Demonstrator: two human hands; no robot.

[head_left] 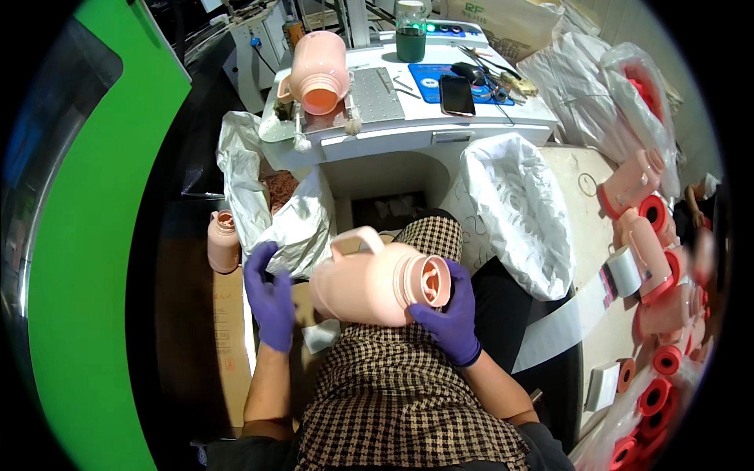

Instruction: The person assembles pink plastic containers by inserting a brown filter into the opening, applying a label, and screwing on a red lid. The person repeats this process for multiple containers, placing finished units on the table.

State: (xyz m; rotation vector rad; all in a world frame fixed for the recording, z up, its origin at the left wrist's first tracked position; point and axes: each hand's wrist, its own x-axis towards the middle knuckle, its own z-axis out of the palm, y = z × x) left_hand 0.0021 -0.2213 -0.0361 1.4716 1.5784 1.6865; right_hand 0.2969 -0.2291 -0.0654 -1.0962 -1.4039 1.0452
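A pink plastic jug point(369, 286) with a side handle lies tilted on its side above my lap, its threaded mouth toward the right. My right hand point(454, 318), in a purple glove, grips it at the neck. Some pink part shows inside the mouth. Just left of the jug's base is my left hand point(271, 298), also gloved, its fingers spread and holding nothing. Another pink jug point(318, 71) rests on the white machine table ahead, mouth facing me. At the left, a third pink jug point(224, 243) stands upright on a cardboard box.
The white machine table point(377, 141) carries a phone point(457, 95), a computer mouse point(469, 74) and a bottle of dark liquid point(411, 35). A lined bin of white pieces point(522, 212) stands right of my knees. Pink jugs and red rings point(667, 360) crowd the right table; a green panel point(86, 235) borders the left.
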